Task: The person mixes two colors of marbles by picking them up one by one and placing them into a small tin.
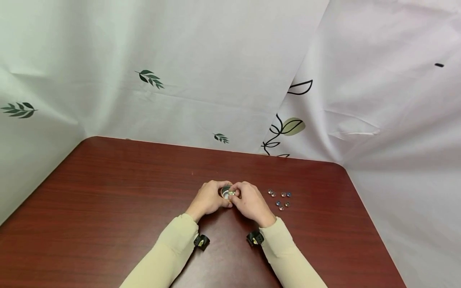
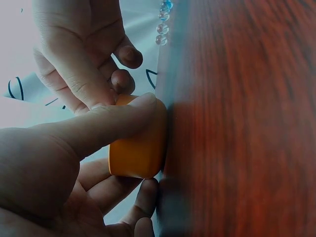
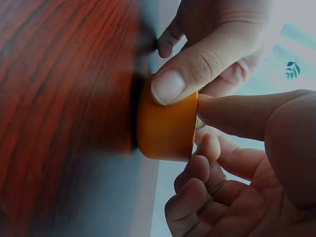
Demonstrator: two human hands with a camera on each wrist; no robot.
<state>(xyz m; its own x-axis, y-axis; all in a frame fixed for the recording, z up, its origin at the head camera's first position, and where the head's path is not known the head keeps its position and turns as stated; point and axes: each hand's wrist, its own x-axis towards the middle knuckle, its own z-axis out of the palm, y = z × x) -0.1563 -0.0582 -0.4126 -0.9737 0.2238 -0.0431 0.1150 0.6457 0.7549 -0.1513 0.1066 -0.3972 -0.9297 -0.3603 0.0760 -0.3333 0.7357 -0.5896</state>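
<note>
My left hand (image 1: 209, 199) holds a small orange cup (image 2: 138, 140) upright on the table, thumb on one side and fingers round the other. Seen from above, the cup has a shiny, silvery inside. My right hand (image 1: 251, 201) is at its mouth, pinching a small clear-and-greenish glass marble (image 3: 199, 122) between thumb and fingertips. Most of that marble is hidden by the fingers in the right wrist view. To the right of the hands, several glass marbles (image 1: 283, 194) lie loose in small groups, some blue, some brownish.
The dark red wooden table (image 1: 126, 200) has rounded far corners. White cloth (image 1: 201, 60) with leaf prints hangs behind it and along both sides. Each wrist wears a black camera strap (image 1: 201, 241).
</note>
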